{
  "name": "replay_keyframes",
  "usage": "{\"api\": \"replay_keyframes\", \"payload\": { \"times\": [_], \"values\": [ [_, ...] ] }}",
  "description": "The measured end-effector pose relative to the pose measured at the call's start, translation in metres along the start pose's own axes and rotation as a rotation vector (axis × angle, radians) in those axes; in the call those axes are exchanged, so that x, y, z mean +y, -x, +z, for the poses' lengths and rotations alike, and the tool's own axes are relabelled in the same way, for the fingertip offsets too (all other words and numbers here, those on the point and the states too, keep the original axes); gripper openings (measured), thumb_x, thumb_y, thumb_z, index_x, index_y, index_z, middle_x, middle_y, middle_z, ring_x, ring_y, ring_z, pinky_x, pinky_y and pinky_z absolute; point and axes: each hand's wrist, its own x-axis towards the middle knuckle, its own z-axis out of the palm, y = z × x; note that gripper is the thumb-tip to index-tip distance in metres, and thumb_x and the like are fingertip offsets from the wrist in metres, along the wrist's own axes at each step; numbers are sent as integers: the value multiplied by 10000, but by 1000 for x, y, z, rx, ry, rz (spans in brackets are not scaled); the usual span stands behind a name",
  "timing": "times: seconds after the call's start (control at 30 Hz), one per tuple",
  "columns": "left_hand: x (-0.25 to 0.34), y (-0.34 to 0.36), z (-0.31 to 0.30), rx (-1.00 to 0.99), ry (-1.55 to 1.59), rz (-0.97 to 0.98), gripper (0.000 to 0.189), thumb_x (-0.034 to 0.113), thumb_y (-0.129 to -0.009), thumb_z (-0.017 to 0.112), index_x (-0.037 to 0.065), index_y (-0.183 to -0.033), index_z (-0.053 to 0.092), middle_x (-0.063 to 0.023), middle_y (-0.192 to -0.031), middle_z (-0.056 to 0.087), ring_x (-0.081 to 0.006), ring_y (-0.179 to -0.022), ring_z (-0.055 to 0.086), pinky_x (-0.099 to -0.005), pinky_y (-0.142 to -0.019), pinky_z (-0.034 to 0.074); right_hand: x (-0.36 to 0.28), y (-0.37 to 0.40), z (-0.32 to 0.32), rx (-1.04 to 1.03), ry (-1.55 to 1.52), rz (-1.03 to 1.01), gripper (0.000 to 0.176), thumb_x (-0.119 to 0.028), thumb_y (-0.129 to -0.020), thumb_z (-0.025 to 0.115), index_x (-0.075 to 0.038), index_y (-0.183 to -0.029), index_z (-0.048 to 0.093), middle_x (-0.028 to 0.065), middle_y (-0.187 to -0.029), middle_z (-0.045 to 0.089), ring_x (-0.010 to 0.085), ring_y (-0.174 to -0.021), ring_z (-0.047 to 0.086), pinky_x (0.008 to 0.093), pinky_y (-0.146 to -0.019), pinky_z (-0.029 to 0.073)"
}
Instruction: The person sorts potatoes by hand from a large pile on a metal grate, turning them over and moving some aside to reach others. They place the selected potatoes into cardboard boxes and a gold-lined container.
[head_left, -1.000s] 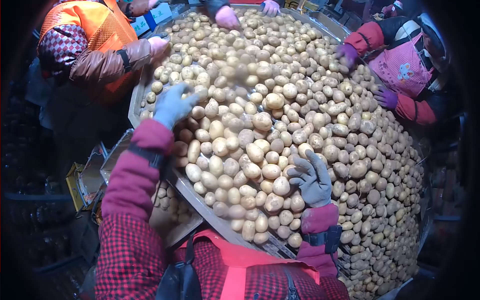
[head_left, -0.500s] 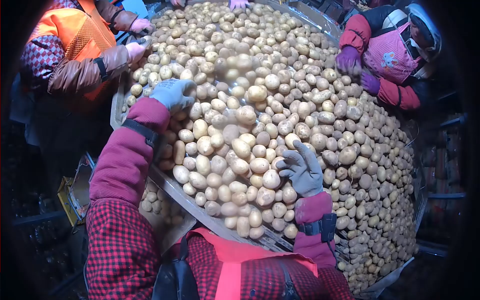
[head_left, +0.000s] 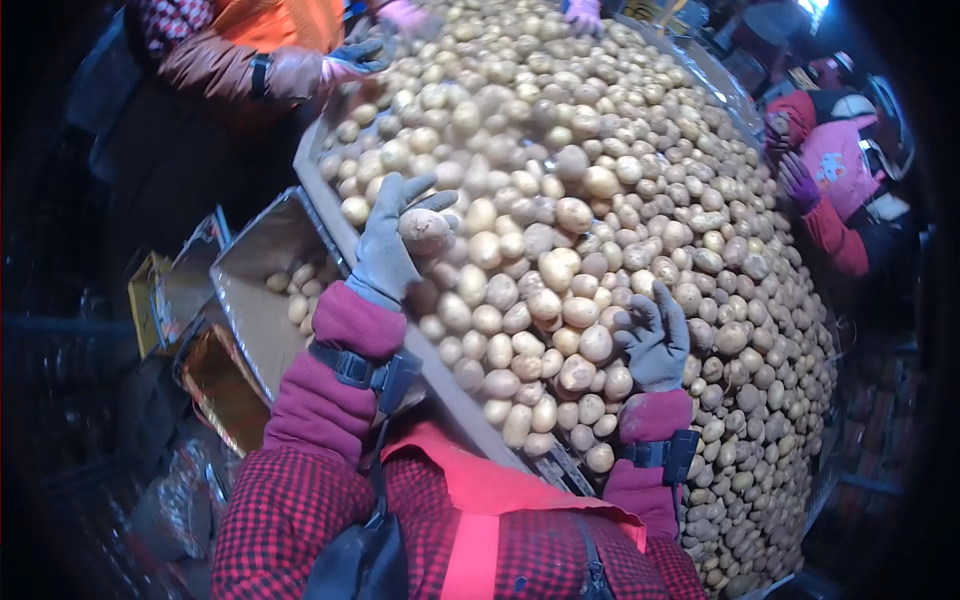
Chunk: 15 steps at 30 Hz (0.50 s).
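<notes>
My left hand, in a grey work glove, is near the left edge of the sorting table. Its fingers curve around a brownish potato, raised over the heap. My right hand, gloved alike, lies at the near part of the potatoes. Its fingers are apart and bent a little, with their tips beside potatoes and nothing visibly gripped. Pale, roundish potatoes of mixed sizes cover the table around both hands.
Below the table's left edge stands a lined box with several potatoes inside. A yellow-edged box is farther left. A co-worker in an orange vest is at upper left. Another co-worker's purple glove is at the right.
My left hand has come back toward the table's left edge and now holds a potato. The camera has turned left, bringing more of the boxes into view. My right hand stays over the heap.
</notes>
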Motion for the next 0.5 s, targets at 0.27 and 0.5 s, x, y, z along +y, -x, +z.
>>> {"api": "replay_keyframes", "payload": {
  "times": [0.27, 0.5],
  "values": [
    [11, 102, -96, 64, -10, 365, 480, 398, -1094, 426, 73, -1437, 512, -196, -1334, 626, -272, -1120, 674, -375, -854, 608, -2, -3, 3, 49, -149, 50, 511, -258, -1049, 496, -143, -1544, 443, 81, -1285, 649, 302, -1064, 648, 374, -794, 563],
    [11, 168, -197, 412, -234, 609, 375, 212, -1071, 510, 90, -1425, 528, -140, -1334, 628, -224, -1101, 657, -292, -836, 579, 1, -6, -9, 4, -22, 64, 561, -440, -1062, 467, -230, -1578, 403, -1, -1400, 611, 206, -1086, 649, 335, -864, 556]
  ]
}}
